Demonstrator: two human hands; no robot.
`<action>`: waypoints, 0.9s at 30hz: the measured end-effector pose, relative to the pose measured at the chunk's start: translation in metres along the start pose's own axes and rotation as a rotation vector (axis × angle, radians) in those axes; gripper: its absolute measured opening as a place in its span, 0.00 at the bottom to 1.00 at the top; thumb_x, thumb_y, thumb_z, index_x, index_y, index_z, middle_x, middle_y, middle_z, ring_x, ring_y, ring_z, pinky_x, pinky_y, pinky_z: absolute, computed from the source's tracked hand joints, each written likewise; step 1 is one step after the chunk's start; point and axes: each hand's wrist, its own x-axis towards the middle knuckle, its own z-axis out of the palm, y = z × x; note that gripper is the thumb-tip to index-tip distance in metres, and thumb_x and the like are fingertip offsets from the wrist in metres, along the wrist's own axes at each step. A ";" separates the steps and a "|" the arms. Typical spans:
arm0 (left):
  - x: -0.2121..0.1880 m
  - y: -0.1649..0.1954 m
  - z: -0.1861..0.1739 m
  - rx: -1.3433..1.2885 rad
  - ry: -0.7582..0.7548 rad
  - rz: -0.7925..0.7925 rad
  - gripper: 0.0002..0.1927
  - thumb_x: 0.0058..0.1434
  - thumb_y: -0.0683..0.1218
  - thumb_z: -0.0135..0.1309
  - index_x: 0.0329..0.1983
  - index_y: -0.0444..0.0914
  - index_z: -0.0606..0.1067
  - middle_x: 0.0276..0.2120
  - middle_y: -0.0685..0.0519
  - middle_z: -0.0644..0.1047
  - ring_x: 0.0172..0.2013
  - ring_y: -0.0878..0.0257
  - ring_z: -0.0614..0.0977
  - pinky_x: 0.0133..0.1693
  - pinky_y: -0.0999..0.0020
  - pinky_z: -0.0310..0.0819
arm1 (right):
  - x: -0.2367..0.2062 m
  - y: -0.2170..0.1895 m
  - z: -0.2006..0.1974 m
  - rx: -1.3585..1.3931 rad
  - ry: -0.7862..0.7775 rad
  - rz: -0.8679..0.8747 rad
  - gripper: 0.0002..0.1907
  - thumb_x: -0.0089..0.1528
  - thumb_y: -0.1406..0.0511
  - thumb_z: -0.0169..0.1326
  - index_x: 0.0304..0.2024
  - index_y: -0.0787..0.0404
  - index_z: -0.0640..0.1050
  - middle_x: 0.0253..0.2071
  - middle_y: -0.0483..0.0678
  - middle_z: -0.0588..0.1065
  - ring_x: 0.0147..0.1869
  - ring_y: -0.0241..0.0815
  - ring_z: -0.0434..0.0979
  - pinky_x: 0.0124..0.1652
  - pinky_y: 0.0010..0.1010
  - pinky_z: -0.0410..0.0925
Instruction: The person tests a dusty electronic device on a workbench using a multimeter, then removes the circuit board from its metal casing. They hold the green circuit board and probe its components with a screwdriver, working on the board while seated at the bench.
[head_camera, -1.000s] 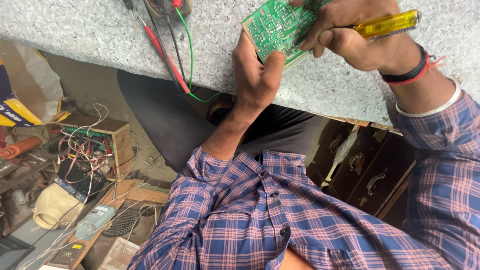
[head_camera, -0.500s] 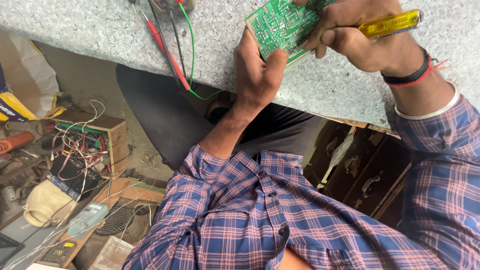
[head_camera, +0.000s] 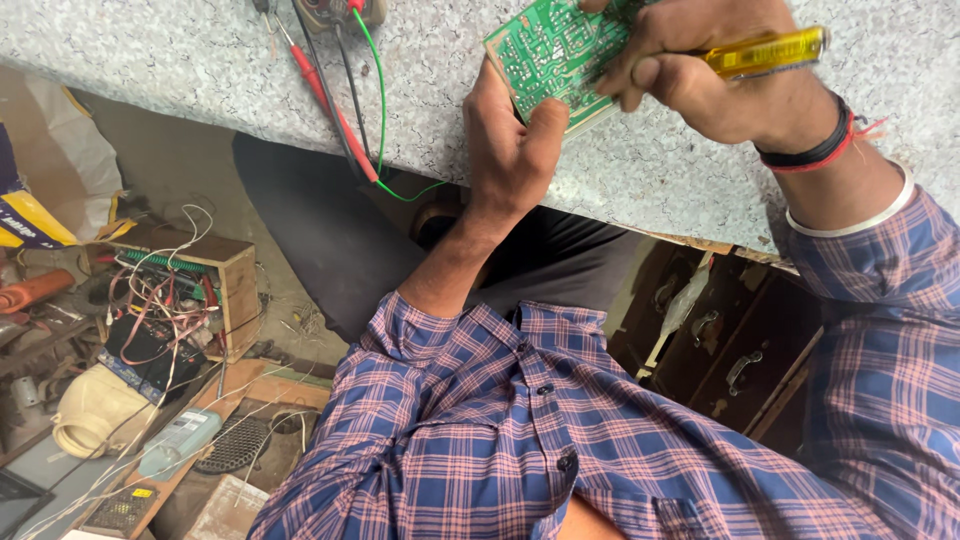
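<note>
— Pinched in the left hand (head_camera: 510, 140), a green circuit board (head_camera: 555, 55) tilts above the speckled counter (head_camera: 200, 50); who's nearer?

— Right hand (head_camera: 700, 70), fisted round a yellow-handled screwdriver (head_camera: 765, 52); handle points right, tip hidden at the board.

Head camera: looks steeply down, close over worktop (head_camera: 180, 60) edge and lap.

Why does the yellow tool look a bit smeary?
Head view: the yellow tool in the right hand is slightly motion-blurred; the green board and left hand look sharper; soft even light, no glare.
</note>
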 end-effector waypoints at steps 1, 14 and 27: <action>0.000 0.000 0.000 0.000 0.002 -0.009 0.20 0.66 0.39 0.48 0.61 0.29 0.68 0.42 0.49 0.80 0.39 0.68 0.79 0.45 0.71 0.79 | 0.001 0.000 0.000 -0.034 -0.021 -0.005 0.12 0.63 0.74 0.44 0.31 0.70 0.79 0.30 0.53 0.78 0.49 0.51 0.79 0.50 0.36 0.74; 0.000 0.001 -0.001 0.005 -0.014 0.004 0.20 0.67 0.41 0.48 0.61 0.29 0.68 0.42 0.49 0.80 0.40 0.68 0.80 0.45 0.71 0.78 | -0.001 0.001 0.002 -0.005 0.026 -0.046 0.15 0.71 0.72 0.44 0.31 0.69 0.77 0.34 0.52 0.78 0.59 0.47 0.76 0.50 0.34 0.74; -0.002 -0.003 -0.002 0.022 0.003 -0.041 0.21 0.66 0.42 0.48 0.61 0.28 0.68 0.43 0.49 0.79 0.40 0.67 0.78 0.44 0.68 0.77 | 0.006 -0.002 0.003 0.027 0.042 -0.034 0.15 0.71 0.66 0.46 0.31 0.65 0.77 0.34 0.49 0.78 0.63 0.47 0.75 0.52 0.34 0.74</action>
